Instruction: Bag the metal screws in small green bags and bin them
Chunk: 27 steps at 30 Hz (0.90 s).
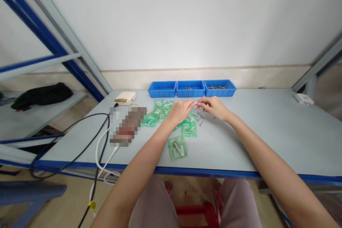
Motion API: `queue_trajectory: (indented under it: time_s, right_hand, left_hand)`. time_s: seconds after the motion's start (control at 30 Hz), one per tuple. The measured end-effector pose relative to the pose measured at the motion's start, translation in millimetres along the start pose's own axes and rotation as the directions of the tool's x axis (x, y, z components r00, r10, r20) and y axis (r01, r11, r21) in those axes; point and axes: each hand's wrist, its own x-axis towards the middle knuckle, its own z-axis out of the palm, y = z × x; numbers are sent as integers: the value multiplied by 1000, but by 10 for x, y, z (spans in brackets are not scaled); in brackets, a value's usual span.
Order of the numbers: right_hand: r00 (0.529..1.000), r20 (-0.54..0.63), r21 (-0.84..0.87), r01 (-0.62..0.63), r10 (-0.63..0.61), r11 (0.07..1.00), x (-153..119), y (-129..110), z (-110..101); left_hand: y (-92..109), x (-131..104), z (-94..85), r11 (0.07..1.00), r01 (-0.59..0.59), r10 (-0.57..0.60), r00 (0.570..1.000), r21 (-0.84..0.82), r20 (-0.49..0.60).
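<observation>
My left hand (181,110) and my right hand (213,107) meet fingertip to fingertip above the table, behind the pile of green bags. Both have their fingers pinched; whatever small thing is between them is too small to name. Loose screws (201,119) lie on the table just below my right hand. Several green plastic bags (160,110) of hardware spread out under and left of my left hand. Nearer to me lie a green bag (189,129) and another bag (177,148) with screws and pale plugs inside.
Three blue bins stand along the wall: the left bin (162,89), the middle bin (190,89) with a few screws, and the right bin (220,88) with more. A power bank-like box (125,98), a blurred-out object (128,126) and cables (99,149) occupy the left. A white adapter (304,99) sits far right.
</observation>
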Motion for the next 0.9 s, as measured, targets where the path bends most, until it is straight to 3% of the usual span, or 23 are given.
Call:
queue_trajectory:
  time_s: [0.27,0.9]
  right_hand:
    - [1000,6,19,-5,4,1000,-6,-18,-14]
    - [999,18,67,-34,33,997,27,-42,93]
  left_hand:
    - [3,-5,-4,999,-2,0,1000,-48,-31]
    - [-18,-1,8,998,38,-32,994,53,-109]
